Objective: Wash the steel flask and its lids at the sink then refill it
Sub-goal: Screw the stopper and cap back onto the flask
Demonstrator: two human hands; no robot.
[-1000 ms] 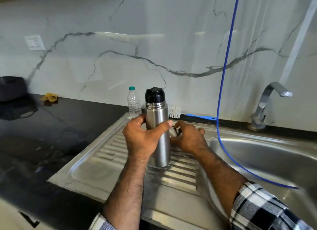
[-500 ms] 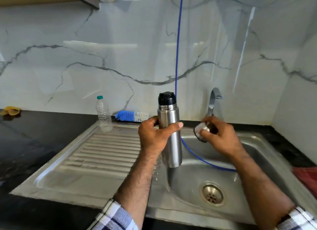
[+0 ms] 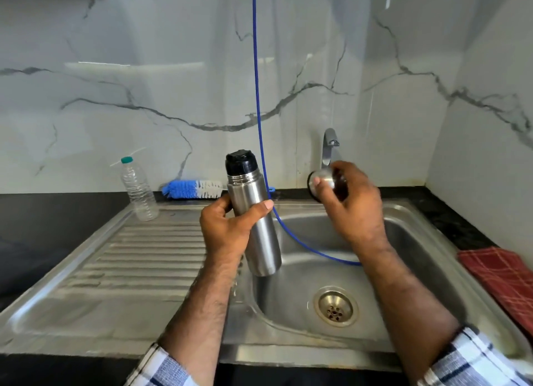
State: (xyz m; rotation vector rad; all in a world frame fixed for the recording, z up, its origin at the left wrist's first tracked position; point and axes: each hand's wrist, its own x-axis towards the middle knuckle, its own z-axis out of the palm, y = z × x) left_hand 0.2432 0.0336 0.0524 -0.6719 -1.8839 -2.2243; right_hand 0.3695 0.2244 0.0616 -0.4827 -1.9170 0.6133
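- The left hand [image 3: 227,230] is gripping the steel flask [image 3: 255,218] around its upper body, fingers and thumb wrapped round it, holding it nearly upright over the left edge of the sink [image 3: 418,221] basin.
- The black inner lid [image 3: 240,162] is sitting on the flask's neck.
- The right hand [image 3: 350,204] is holding the steel outer lid [image 3: 321,181], fingers curled round it, above the basin just in front of the tap [image 3: 328,146].
- A blue hose [image 3: 257,97] is hanging down behind the flask into the basin.
- A plastic bottle [image 3: 138,189] and a bottle brush [image 3: 191,189] are lying near the back of the drainboard [image 3: 129,256]; a red cloth [image 3: 504,273] is lying on the desk [image 3: 43,227] at right.
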